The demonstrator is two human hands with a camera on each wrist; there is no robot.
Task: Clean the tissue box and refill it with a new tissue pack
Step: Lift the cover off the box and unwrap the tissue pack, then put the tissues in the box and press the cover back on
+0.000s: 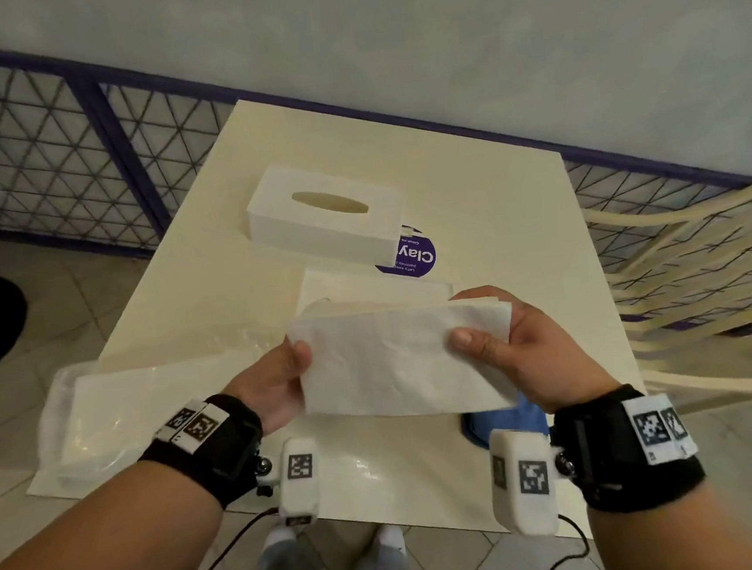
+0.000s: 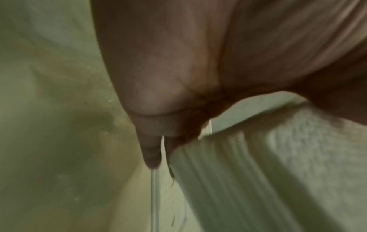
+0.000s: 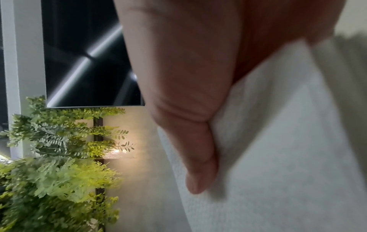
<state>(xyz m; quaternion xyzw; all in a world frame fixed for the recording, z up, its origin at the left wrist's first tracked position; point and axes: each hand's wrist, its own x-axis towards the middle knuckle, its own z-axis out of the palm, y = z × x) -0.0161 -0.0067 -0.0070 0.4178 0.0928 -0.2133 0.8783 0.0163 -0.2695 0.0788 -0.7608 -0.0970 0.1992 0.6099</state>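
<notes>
A white stack of tissues (image 1: 395, 365) is held above the cream table (image 1: 211, 290). My left hand (image 1: 282, 375) grips its left end, thumb on top. My right hand (image 1: 506, 341) grips its right end, thumb on top. The white tissue box cover (image 1: 324, 212), with an oval slot in its top, stands farther back on the table. A flat white piece (image 1: 365, 283), perhaps the box base, lies between the cover and the stack. In the left wrist view the tissue stack (image 2: 268, 172) fills the right side. In the right wrist view my thumb presses on the tissue stack (image 3: 278, 141).
A clear plastic wrapper (image 1: 117, 412) lies at the table's left front corner. A blue cloth (image 1: 504, 423) shows under my right hand. A purple round sticker (image 1: 412, 256) sits by the cover. A woven chair (image 1: 705, 274) stands right; a lattice railing (image 1: 57, 149) stands behind.
</notes>
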